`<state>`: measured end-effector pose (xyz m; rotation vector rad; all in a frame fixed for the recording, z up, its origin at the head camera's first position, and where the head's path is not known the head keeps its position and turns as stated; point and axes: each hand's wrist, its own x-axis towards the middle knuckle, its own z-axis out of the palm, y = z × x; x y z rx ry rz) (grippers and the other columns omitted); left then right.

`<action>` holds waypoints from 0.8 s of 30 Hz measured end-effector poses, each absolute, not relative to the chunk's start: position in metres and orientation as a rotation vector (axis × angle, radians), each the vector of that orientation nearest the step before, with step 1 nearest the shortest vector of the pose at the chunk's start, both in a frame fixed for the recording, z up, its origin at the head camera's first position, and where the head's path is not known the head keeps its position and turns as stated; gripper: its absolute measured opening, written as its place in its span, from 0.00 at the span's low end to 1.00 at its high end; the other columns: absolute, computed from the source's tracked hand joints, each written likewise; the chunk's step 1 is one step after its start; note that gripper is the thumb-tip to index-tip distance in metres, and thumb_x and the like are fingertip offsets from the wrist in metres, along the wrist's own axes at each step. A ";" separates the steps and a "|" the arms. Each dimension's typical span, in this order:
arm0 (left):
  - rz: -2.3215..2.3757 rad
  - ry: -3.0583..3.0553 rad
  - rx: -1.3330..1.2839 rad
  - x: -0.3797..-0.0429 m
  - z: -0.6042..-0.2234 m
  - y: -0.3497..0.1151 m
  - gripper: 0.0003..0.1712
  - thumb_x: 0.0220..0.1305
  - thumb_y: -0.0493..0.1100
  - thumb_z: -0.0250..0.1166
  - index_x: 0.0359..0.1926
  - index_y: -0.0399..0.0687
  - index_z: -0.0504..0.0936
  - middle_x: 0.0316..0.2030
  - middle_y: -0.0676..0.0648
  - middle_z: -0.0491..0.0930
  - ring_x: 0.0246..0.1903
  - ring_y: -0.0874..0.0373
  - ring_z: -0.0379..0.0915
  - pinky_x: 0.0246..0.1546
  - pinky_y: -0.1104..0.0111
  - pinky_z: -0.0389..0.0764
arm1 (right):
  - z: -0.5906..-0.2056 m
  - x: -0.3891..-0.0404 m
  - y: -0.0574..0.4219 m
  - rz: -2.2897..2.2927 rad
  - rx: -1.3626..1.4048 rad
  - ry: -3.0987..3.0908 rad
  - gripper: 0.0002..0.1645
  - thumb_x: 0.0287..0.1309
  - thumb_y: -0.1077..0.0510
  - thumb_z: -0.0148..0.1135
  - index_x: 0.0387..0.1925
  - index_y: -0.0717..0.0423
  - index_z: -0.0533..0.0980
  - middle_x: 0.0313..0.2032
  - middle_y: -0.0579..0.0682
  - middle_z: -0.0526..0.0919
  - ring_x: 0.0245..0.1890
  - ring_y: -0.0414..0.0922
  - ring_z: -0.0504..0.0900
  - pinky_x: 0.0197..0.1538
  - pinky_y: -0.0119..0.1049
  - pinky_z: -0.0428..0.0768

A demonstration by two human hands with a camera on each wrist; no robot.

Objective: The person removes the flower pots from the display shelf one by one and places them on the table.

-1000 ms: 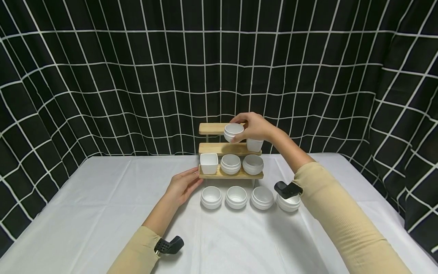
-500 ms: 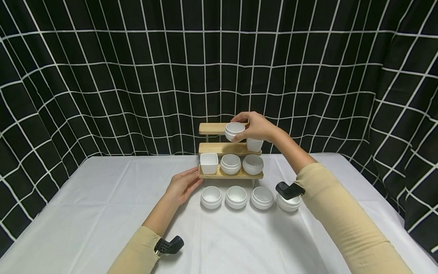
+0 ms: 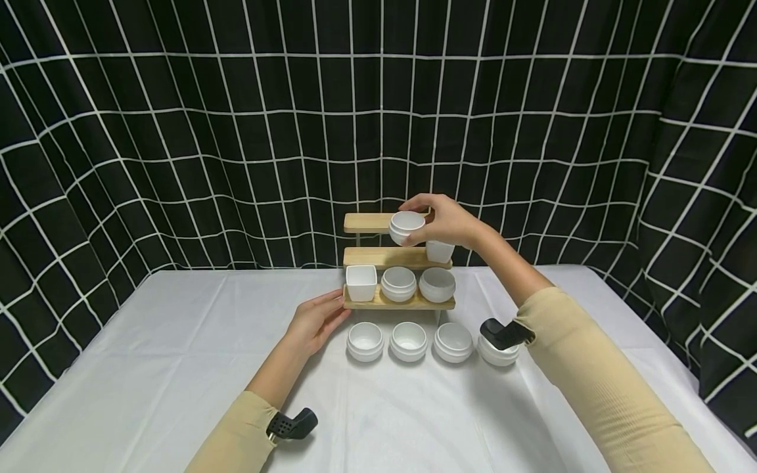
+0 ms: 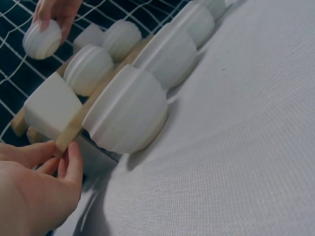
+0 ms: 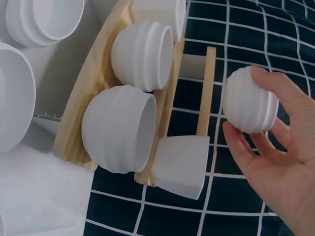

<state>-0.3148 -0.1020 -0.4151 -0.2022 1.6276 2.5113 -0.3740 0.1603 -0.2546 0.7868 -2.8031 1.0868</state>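
A three-tier wooden stand [image 3: 378,257] rises at the table's back. My left hand [image 3: 315,322] pinches the left end of its lowest shelf [image 4: 74,129] between thumb and fingers. High up, my right hand [image 3: 446,220] holds a small round white bowl [image 3: 406,226] by its sides, over the top shelf [image 3: 367,223] in the head view; the right wrist view shows the bowl [image 5: 248,101] apart from the shelf. The lowest shelf carries a square white cup [image 3: 361,282] and two round bowls [image 3: 399,284]. Another square cup [image 3: 439,251], partly hidden by my right hand, sits at the middle shelf's right end.
Several round white bowls [image 3: 365,341] stand in a row on the white tablecloth [image 3: 402,414] before the stand. The rightmost bowl [image 3: 498,353] is partly covered by the black wrist device [image 3: 507,334]. A black curtain with white grid lines [image 3: 260,131] hangs behind.
My right hand and its bowl have shifted slightly to the right, and the right forearm has swung a little the same way. My left hand and the standing bowls have stayed in place.
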 end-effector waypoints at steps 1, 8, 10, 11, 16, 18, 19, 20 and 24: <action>2.511 1.629 -0.205 -0.315 -0.415 -0.102 0.25 0.77 0.27 0.56 0.72 0.24 0.69 0.70 0.26 0.70 0.48 0.58 0.82 0.60 0.71 0.86 | -0.255 -0.373 0.160 1.088 0.783 -2.803 0.37 0.55 0.61 0.79 0.65 0.64 0.77 0.62 0.63 0.79 0.48 0.55 0.77 0.48 0.37 0.80; 2.511 1.634 -0.205 -0.315 -0.416 -0.102 0.25 0.77 0.27 0.56 0.71 0.24 0.70 0.70 0.27 0.71 0.49 0.57 0.81 0.58 0.72 0.87 | -0.257 -0.369 0.160 1.103 0.751 -2.817 0.38 0.54 0.60 0.79 0.66 0.63 0.75 0.64 0.62 0.77 0.54 0.56 0.77 0.58 0.44 0.82; 2.514 1.633 -0.204 -0.315 -0.416 -0.101 0.25 0.77 0.27 0.56 0.71 0.24 0.70 0.69 0.26 0.71 0.49 0.57 0.82 0.58 0.72 0.87 | -0.258 -0.368 0.161 1.118 0.746 -2.819 0.40 0.54 0.61 0.79 0.67 0.63 0.74 0.65 0.62 0.76 0.56 0.56 0.77 0.62 0.47 0.82; 2.513 1.633 -0.207 -0.316 -0.416 -0.101 0.25 0.77 0.27 0.56 0.71 0.24 0.70 0.69 0.27 0.72 0.50 0.57 0.82 0.58 0.72 0.87 | -0.259 -0.368 0.161 1.129 0.746 -2.818 0.40 0.54 0.61 0.79 0.67 0.64 0.74 0.65 0.63 0.76 0.56 0.57 0.77 0.63 0.48 0.82; 2.498 1.648 -0.177 -0.315 -0.417 -0.102 0.25 0.78 0.27 0.54 0.72 0.22 0.68 0.70 0.26 0.70 0.56 0.51 0.79 0.62 0.69 0.85 | -0.261 -0.366 0.163 1.169 0.757 -2.806 0.41 0.55 0.61 0.79 0.68 0.65 0.73 0.66 0.63 0.75 0.61 0.59 0.76 0.68 0.53 0.81; 2.499 1.649 -0.163 -0.315 -0.417 -0.102 0.25 0.78 0.27 0.54 0.72 0.22 0.67 0.70 0.25 0.69 0.58 0.50 0.78 0.64 0.68 0.83 | -0.261 -0.364 0.164 1.169 0.759 -2.803 0.40 0.55 0.59 0.79 0.68 0.65 0.73 0.66 0.63 0.76 0.62 0.58 0.76 0.69 0.53 0.80; 2.502 1.648 -0.165 -0.314 -0.417 -0.102 0.25 0.78 0.27 0.54 0.72 0.22 0.67 0.70 0.25 0.69 0.58 0.50 0.79 0.65 0.68 0.83 | -0.262 -0.363 0.164 1.171 0.757 -2.803 0.40 0.55 0.59 0.79 0.67 0.64 0.74 0.66 0.63 0.76 0.61 0.59 0.76 0.68 0.53 0.81; 2.505 1.645 -0.165 -0.314 -0.417 -0.102 0.25 0.78 0.27 0.54 0.72 0.22 0.67 0.70 0.25 0.69 0.57 0.51 0.79 0.65 0.68 0.83 | -0.262 -0.363 0.164 1.172 0.753 -2.806 0.40 0.55 0.58 0.79 0.67 0.64 0.74 0.66 0.63 0.76 0.61 0.59 0.77 0.67 0.53 0.81; 2.508 1.648 -0.168 -0.315 -0.417 -0.102 0.25 0.78 0.27 0.55 0.72 0.22 0.68 0.70 0.25 0.70 0.52 0.55 0.81 0.63 0.68 0.84 | -0.265 -0.361 0.165 1.173 0.760 -2.808 0.39 0.54 0.59 0.80 0.66 0.64 0.74 0.65 0.63 0.76 0.60 0.60 0.78 0.67 0.53 0.82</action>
